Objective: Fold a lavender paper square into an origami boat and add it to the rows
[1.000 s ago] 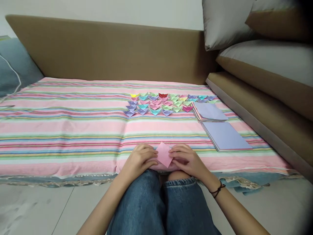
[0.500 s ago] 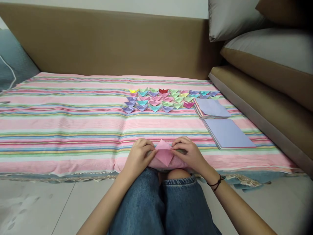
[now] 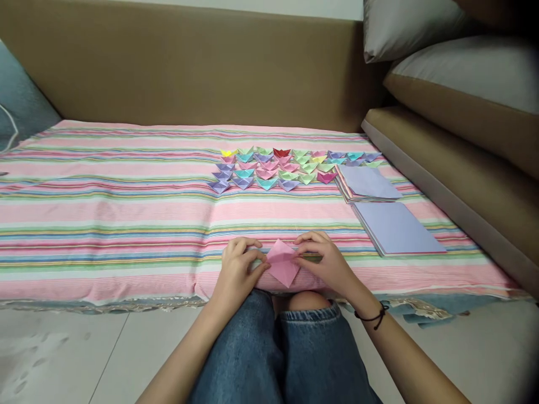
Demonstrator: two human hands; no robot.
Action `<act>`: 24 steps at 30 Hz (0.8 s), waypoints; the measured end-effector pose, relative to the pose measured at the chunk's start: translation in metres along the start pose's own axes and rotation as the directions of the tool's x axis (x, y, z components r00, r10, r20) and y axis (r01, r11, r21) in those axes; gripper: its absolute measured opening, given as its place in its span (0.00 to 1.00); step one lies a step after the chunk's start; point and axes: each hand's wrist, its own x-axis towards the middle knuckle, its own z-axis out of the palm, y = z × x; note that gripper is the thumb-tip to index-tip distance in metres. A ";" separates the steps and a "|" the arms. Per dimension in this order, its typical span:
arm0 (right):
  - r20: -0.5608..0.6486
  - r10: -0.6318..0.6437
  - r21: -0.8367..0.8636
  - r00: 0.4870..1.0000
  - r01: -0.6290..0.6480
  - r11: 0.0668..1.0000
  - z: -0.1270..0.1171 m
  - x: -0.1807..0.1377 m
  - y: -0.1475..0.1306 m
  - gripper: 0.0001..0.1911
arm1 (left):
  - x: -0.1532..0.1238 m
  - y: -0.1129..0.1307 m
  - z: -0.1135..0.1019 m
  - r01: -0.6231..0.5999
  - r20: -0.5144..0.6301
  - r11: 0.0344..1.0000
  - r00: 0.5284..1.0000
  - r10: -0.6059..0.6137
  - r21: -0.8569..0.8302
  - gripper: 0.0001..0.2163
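A pink folded paper [image 3: 283, 264], diamond-shaped with a crease across it, is held between my two hands just above the near edge of the striped cloth. My left hand [image 3: 243, 262] pinches its left corner between thumb and fingertips. The right corner is pinched by my right hand [image 3: 323, 259], which wears a dark band at the wrist. Beyond them, several folded paper boats [image 3: 266, 174] in many colours stand in rows on the cloth.
Two stacks of paper lie on the right: a smaller stack [image 3: 370, 182] behind and a larger lilac-topped stack [image 3: 400, 229] in front. Brown cushions [image 3: 455, 168] and grey pillows [image 3: 471, 67] border the right side. A brown backrest [image 3: 189, 67] rises behind the striped cloth [image 3: 105, 213].
The view has tilted slightly downward. Both hands still grip the pink paper's side corners, with only small finger shifts, and the paper looks a little flatter.
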 end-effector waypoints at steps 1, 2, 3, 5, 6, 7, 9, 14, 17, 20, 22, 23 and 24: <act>0.014 -0.033 -0.006 0.999 0.033 0.999 -0.001 -0.002 0.001 0.04 | -0.001 -0.001 -0.001 -0.027 0.016 1.000 1.000 0.027 0.003 0.02; 0.024 -0.063 -0.014 0.998 0.064 0.998 -0.002 -0.005 0.001 0.06 | -0.002 -0.001 -0.003 -0.054 0.030 0.999 0.998 0.054 0.005 0.03; 0.030 -0.090 -0.023 0.996 0.091 0.996 -0.002 -0.007 0.001 0.06 | -0.003 -0.002 -0.004 -0.083 0.046 0.996 0.995 0.083 0.007 0.05; 0.038 -0.137 -0.042 0.990 0.138 0.990 -0.003 -0.011 0.001 0.07 | -0.004 -0.003 -0.008 -0.144 0.078 0.989 0.987 0.142 0.014 0.06; 0.047 -0.158 -0.054 0.986 0.161 0.986 -0.004 -0.012 0.000 0.07 | -0.004 -0.003 -0.010 -0.174 0.096 0.985 0.981 0.171 0.020 0.06; 0.064 -0.180 -0.068 0.982 0.184 0.981 -0.004 -0.013 -0.001 0.08 | -0.004 -0.003 -0.011 -0.203 0.115 0.979 0.973 0.198 0.028 0.07; 0.111 -0.226 -0.105 0.968 0.238 0.966 -0.004 -0.014 -0.003 0.11 | -0.002 -0.002 -0.014 -0.266 0.157 0.963 0.954 0.256 0.049 0.08; 0.200 -0.329 -0.214 0.923 0.369 0.904 -0.006 -0.012 -0.013 0.18 | 0.004 0.008 -0.015 -0.476 0.221 0.866 0.871 0.439 0.153 0.08; 0.243 -0.394 -0.241 0.887 0.448 0.861 -0.007 -0.010 -0.019 0.07 | 0.007 0.016 -0.014 -0.540 0.235 0.818 0.837 0.495 0.198 0.10; 0.204 -0.410 -0.241 0.889 0.452 0.859 -0.007 -0.008 -0.022 0.11 | 0.008 0.023 -0.015 -0.511 0.229 0.849 0.849 0.475 0.135 0.09; 0.100 -0.388 -0.183 0.916 0.401 0.898 -0.008 -0.008 -0.023 0.10 | 0.009 0.025 -0.019 -0.430 0.188 0.902 0.890 0.416 0.040 0.10; 0.040 -0.358 -0.126 0.933 0.360 0.924 -0.009 -0.009 -0.024 0.09 | 0.010 0.025 -0.020 -0.375 0.159 0.927 0.914 0.372 -0.015 0.15; -0.019 -0.309 -0.054 0.951 0.308 0.950 -0.011 -0.009 -0.024 0.07 | 0.010 0.025 -0.021 -0.317 0.124 0.946 0.938 0.324 -0.071 0.19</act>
